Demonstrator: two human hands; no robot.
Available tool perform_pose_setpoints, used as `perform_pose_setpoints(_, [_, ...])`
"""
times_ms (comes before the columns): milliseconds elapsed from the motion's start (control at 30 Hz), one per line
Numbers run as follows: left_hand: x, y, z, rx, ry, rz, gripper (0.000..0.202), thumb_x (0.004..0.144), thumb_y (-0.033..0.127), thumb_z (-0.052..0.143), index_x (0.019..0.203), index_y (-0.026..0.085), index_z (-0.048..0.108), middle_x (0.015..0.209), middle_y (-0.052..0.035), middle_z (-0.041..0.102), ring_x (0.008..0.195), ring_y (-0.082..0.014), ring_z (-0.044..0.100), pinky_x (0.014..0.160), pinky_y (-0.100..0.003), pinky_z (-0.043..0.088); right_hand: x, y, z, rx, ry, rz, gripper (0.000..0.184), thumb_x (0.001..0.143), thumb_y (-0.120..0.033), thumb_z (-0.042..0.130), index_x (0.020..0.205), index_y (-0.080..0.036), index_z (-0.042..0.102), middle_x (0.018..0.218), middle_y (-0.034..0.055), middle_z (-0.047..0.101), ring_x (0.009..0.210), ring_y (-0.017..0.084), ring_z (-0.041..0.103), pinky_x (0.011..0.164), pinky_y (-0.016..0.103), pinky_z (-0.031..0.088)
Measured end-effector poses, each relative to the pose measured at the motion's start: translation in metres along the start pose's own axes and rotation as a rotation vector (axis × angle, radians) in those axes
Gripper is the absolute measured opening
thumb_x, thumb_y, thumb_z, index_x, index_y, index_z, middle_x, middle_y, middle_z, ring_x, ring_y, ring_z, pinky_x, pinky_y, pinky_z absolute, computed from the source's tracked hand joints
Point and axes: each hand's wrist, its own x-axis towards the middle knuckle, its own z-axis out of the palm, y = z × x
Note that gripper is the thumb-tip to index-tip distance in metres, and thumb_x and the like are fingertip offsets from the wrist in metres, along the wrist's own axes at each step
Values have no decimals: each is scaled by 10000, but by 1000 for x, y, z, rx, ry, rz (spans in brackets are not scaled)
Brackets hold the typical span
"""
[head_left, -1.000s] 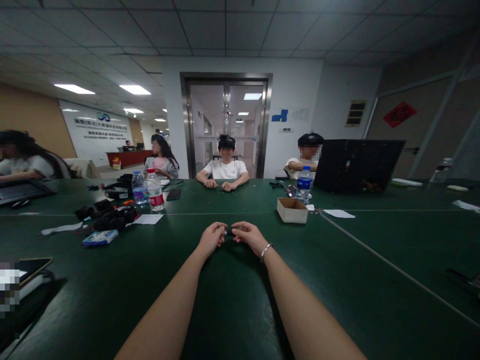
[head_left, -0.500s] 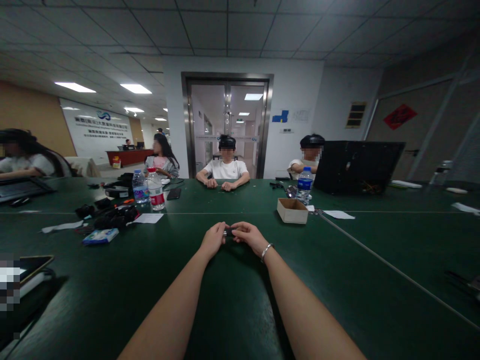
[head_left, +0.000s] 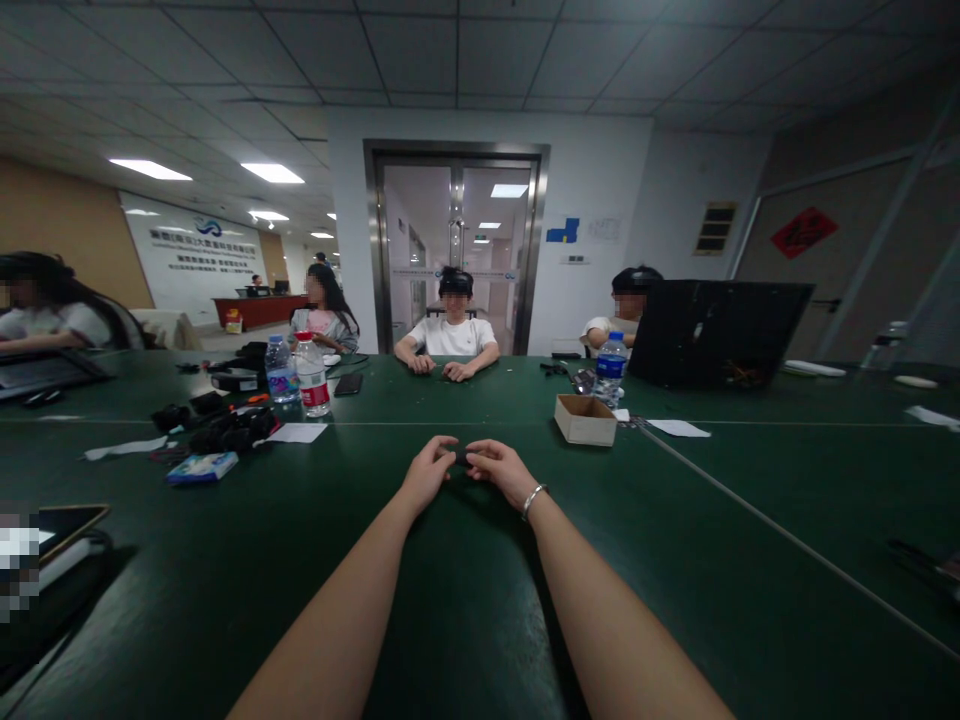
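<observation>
My left hand (head_left: 426, 470) and my right hand (head_left: 501, 467) meet over the dark green table (head_left: 465, 600), fingertips pinched together on a small dark object (head_left: 460, 457) held between them. The object is too small to name. A silver bracelet (head_left: 532, 498) circles my right wrist. Both forearms stretch forward from the lower edge of the view.
A small open cardboard box (head_left: 586, 418) stands right of my hands. Two water bottles (head_left: 300, 374), dark gear (head_left: 229, 432) and a blue packet (head_left: 201, 467) lie at left. A laptop (head_left: 716, 331) stands back right. Several people sit across the table.
My hands have lifted slightly and the fingertips have shifted on the small object. The view has tilted a little. Nothing else on the table moved.
</observation>
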Motion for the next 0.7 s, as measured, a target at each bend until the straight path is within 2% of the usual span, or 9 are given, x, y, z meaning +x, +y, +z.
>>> perform_pose_setpoints(100, [-1,2,0,20,-5,-7,341,782,417,456,975,163,578,565,27,474,473,-95,435,463,-200,318,0,-1,0,-17,-47,6,322,590,-229,765,855,-126,613,619,-1,615,553,94,588,514,174,468])
perform_pose_setpoints(200, [-1,3,2,82,16,-26,442,819,497,359,900,141,608,488,26,433,458,-103,427,462,-208,320,0,-2,0,-24,-42,8,309,595,-218,762,848,-119,614,605,-2,610,543,93,586,500,170,466])
perform_pose_setpoints(300, [-1,2,3,56,54,-55,425,832,477,336,991,168,581,615,8,508,473,-90,449,443,-195,318,0,0,0,8,5,8,282,624,-211,744,854,-120,610,629,4,615,542,95,594,498,172,474])
perform_pose_setpoints(367, [0,2,3,11,81,-53,352,812,405,404,1061,197,541,734,-1,539,495,-78,465,423,-178,304,0,0,-1,22,26,16,265,639,-201,735,857,-124,605,654,12,623,543,95,599,500,169,479])
perform_pose_setpoints(433, [0,2,2,-15,87,-36,334,777,345,465,1069,195,532,773,-8,547,513,-75,476,425,-169,309,0,0,-1,21,30,24,257,643,-193,731,856,-126,604,669,18,629,549,95,603,504,165,482])
perform_pose_setpoints(567, [-1,3,1,29,82,-9,314,776,387,465,961,164,586,625,7,531,489,-89,460,462,-187,338,0,0,-1,5,6,20,258,634,-188,736,852,-127,612,677,15,629,545,89,596,504,161,482])
perform_pose_setpoints(700, [-2,4,2,164,91,-8,446,803,520,380,860,155,629,497,16,478,467,-110,457,460,-207,323,1,0,-1,-13,-17,9,264,634,-188,731,862,-123,614,658,7,624,535,86,588,501,161,478])
